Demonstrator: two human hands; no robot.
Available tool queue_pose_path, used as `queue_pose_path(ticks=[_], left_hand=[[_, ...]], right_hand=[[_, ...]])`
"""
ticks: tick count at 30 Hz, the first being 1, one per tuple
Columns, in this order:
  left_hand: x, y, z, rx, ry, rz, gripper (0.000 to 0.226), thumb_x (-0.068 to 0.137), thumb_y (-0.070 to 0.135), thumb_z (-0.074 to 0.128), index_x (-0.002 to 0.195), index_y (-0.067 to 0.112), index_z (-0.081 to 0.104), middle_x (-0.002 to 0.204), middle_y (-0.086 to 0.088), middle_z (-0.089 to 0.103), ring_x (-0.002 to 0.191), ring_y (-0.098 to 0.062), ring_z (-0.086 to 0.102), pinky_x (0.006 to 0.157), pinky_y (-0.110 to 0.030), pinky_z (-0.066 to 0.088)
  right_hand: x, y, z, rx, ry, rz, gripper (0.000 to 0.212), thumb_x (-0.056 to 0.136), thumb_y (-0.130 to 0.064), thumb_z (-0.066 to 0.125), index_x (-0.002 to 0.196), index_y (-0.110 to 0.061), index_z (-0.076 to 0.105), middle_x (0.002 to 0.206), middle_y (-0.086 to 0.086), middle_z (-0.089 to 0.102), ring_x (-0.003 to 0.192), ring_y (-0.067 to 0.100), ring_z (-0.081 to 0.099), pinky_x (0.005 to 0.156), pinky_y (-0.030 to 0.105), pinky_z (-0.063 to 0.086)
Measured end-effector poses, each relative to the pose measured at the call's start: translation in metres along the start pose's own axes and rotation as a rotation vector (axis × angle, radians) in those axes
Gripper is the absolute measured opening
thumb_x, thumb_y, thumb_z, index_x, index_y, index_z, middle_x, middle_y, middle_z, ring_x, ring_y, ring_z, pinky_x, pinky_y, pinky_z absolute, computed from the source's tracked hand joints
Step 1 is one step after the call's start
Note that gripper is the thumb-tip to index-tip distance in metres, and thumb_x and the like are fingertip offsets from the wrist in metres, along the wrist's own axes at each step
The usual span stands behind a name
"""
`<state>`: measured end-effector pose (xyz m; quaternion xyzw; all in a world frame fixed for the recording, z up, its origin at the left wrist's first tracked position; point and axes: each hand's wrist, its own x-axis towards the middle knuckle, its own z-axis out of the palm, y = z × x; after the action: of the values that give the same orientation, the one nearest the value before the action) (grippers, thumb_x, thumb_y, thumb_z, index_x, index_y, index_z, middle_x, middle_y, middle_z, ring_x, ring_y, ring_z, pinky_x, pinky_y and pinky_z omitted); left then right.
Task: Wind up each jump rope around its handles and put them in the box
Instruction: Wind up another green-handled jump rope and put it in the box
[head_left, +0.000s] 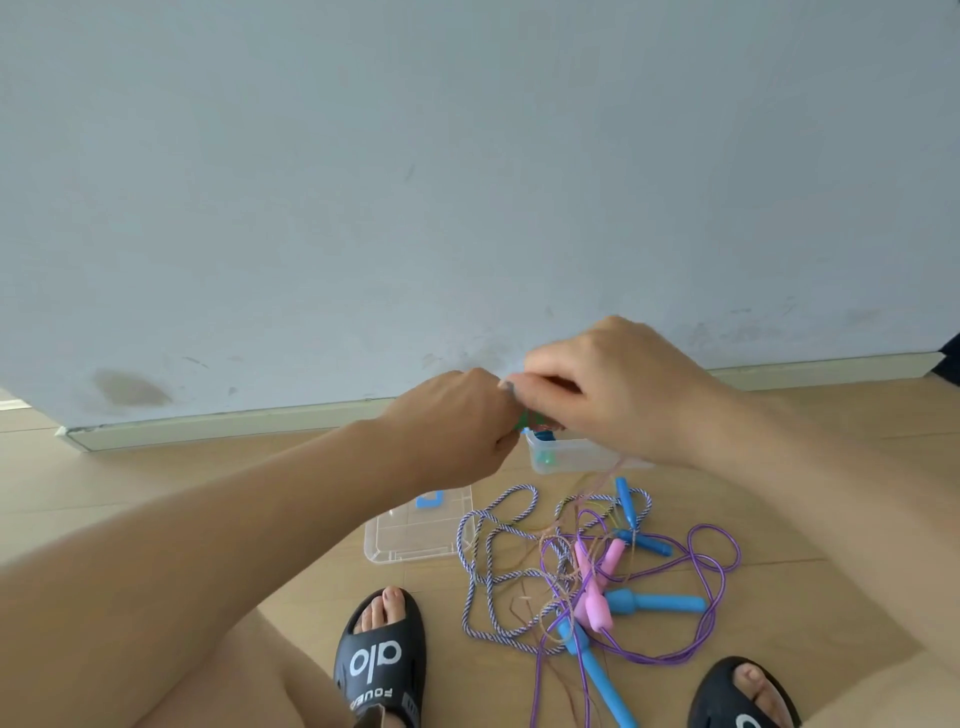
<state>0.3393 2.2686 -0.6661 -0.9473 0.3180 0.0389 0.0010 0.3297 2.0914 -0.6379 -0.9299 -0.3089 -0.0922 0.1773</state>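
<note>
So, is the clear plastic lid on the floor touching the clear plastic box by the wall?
Apart. The head view shows a strip of bare wooden floor between the clear plastic lid and the clear plastic box, which sits nearer the wall.

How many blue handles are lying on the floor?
4: two small ones near the box, one right of the pink handles, one nearest the feet. More may be hidden.

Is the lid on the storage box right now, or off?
Off. The clear lid lies flat on the floor beside the tangled ropes, apart from the open-topped box near the wall.
</note>
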Motion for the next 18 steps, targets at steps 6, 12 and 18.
queue_pose_path(ticks=[6,12,18], left_hand=[[-0.002,0.014,-0.008,-0.056,0.028,0.12,0.018,0.099,0.028,0.045,0.092,0.013,0.052,0.073,0.002,0.044,0.067,-0.026,0.047,0.061,-0.037,0.042],[-0.009,0.01,-0.015,-0.337,0.089,0.188,0.013,0.093,0.017,0.056,0.083,0.008,0.056,0.067,0.001,0.05,0.058,-0.015,0.045,0.056,-0.028,0.034],[-0.016,0.008,-0.022,-0.453,0.135,0.243,0.008,0.096,0.018,0.056,0.097,0.009,0.056,0.076,0.007,0.05,0.066,-0.01,0.042,0.064,-0.015,0.035]], right_hand=[[0.009,0.018,-0.004,0.225,-0.067,0.135,0.058,0.096,-0.048,0.056,0.049,-0.023,0.033,0.046,-0.003,0.027,0.049,0.014,0.026,0.05,0.029,0.019],[0.006,0.03,0.004,0.599,-0.118,0.316,0.06,0.097,-0.046,0.058,0.059,-0.008,0.031,0.055,0.002,0.025,0.051,0.014,0.022,0.048,0.024,0.02],[-0.008,0.034,0.014,1.008,-0.339,0.49,0.046,0.093,-0.045,0.064,0.063,-0.014,0.047,0.061,0.013,0.035,0.047,0.014,0.023,0.042,0.02,0.019]])
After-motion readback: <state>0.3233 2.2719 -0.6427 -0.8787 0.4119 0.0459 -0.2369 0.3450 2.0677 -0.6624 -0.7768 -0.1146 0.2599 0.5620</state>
